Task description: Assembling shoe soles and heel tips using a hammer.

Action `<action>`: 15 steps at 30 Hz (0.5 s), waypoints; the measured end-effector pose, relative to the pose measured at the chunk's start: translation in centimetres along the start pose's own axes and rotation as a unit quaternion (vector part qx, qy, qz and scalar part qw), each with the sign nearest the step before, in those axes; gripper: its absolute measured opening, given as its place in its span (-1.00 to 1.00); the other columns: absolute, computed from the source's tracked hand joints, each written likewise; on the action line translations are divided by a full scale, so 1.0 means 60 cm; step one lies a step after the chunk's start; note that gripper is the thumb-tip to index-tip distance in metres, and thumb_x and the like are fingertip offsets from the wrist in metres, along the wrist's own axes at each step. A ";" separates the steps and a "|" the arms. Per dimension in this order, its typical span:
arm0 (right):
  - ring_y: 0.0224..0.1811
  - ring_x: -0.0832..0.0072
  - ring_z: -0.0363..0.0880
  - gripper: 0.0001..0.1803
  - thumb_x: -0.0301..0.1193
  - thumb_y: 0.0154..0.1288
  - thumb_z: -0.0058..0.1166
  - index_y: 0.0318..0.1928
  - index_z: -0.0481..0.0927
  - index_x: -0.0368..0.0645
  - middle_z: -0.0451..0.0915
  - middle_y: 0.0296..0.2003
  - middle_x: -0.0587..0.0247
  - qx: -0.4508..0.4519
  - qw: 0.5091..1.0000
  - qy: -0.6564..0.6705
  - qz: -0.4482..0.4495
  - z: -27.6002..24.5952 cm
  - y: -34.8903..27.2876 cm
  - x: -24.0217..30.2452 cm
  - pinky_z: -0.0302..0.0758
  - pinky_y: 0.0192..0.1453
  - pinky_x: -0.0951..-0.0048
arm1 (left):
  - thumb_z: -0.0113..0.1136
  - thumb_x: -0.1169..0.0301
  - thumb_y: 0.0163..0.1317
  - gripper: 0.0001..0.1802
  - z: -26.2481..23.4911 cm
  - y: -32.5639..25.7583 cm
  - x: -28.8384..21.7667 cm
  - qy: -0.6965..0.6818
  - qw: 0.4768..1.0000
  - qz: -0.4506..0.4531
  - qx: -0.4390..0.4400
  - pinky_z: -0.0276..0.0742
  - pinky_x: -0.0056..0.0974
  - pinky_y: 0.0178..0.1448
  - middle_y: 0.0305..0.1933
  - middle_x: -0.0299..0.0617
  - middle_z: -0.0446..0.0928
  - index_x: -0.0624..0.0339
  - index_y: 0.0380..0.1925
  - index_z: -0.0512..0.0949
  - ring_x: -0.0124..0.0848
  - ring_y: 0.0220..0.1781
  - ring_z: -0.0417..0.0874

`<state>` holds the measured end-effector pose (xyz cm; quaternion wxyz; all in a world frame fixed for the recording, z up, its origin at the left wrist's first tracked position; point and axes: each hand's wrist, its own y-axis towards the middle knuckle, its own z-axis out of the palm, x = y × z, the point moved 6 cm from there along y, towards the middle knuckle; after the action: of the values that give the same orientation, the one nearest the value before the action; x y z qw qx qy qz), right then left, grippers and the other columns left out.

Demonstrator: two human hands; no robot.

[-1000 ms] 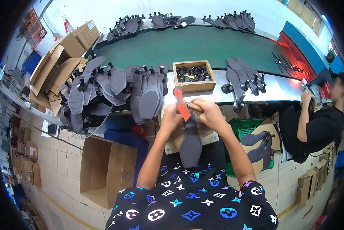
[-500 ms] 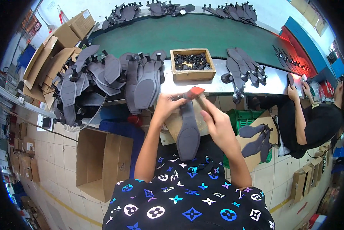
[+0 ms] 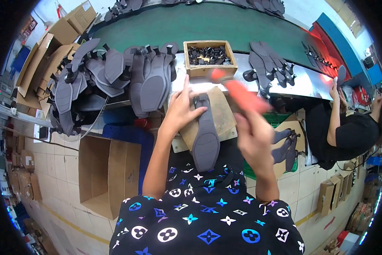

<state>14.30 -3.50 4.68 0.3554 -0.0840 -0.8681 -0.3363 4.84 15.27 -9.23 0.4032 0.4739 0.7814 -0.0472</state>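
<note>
Grey sole (image 3: 206, 148) lies lengthwise on the wooden block (image 3: 223, 112), broad end directed at the person's patterned shirt (image 3: 208, 212), narrow end directed at the bench. Block rests on a pale plate (image 3: 228, 134), one corner of which shows to the right. Left hand (image 3: 180, 110): positioned at the narrow end of the sole; thumb laid on the sole's surface, forefinger extended toward the bench, the two spread apart. Whether the remaining fingers bear on the sole cannot be determined. Right hand (image 3: 255, 142): fingers clamped on the red hammer (image 3: 244, 93), which is held to the right of the sole and apart from it; hand and tool are blurred. Wooden box (image 3: 199, 71): stands on the metal bench (image 3: 306, 80) ahead of the hands and contains small dark pieces (image 3: 206, 55). Heeled soles (image 3: 155, 85) are piled left of the box; a smaller heeled group (image 3: 257, 67) lies to its right. Green belt (image 3: 199, 23) extends behind these items. Cardboard carton (image 3: 123, 182), open, stands at lower left beside a blue container (image 3: 147, 151). Far right: co-worker's hand (image 3: 334, 91) holds a dark sole (image 3: 341, 74).
</note>
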 end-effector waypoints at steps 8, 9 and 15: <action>-0.10 0.15 0.72 -0.67 -0.60 0.35 0.09 0.11 0.54 -0.35 0.64 -0.14 -0.17 0.014 0.999 0.044 0.020 0.040 -0.026 -0.038 0.59 -0.03 0.31 | 0.34 0.12 0.21 -0.52 0.006 -0.011 -0.012 0.073 0.997 0.000 0.002 0.05 0.12 0.55 0.12 -0.11 0.65 0.04 0.11 0.63 -0.07 0.28 0.53; -0.17 0.18 0.72 -0.70 -0.60 0.36 0.08 0.09 0.55 -0.36 0.65 -0.20 -0.12 0.001 0.999 0.038 -0.013 0.020 -0.013 -0.024 0.59 -0.07 0.33 | 0.33 0.26 0.23 -0.65 0.000 0.005 -0.013 0.084 0.995 0.050 -0.013 0.23 0.05 0.48 0.12 -0.08 0.65 0.10 0.00 0.67 -0.09 0.23 0.58; -0.39 0.12 0.63 -0.59 -0.55 0.36 0.12 0.21 0.50 -0.28 0.61 -0.29 0.00 0.009 0.999 -0.035 -0.037 0.042 0.000 -0.062 0.56 -0.29 0.26 | 0.32 0.38 0.24 -0.79 -0.047 -0.079 -0.138 -0.210 0.971 0.081 0.079 0.51 -0.17 -0.26 -0.34 -0.08 0.67 0.33 -0.28 0.63 -0.16 -0.39 0.65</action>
<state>15.59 -1.53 0.85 0.3128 -0.0605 -0.8855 -0.3383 1.38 8.15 -3.24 0.5221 0.5454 0.6321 -0.1743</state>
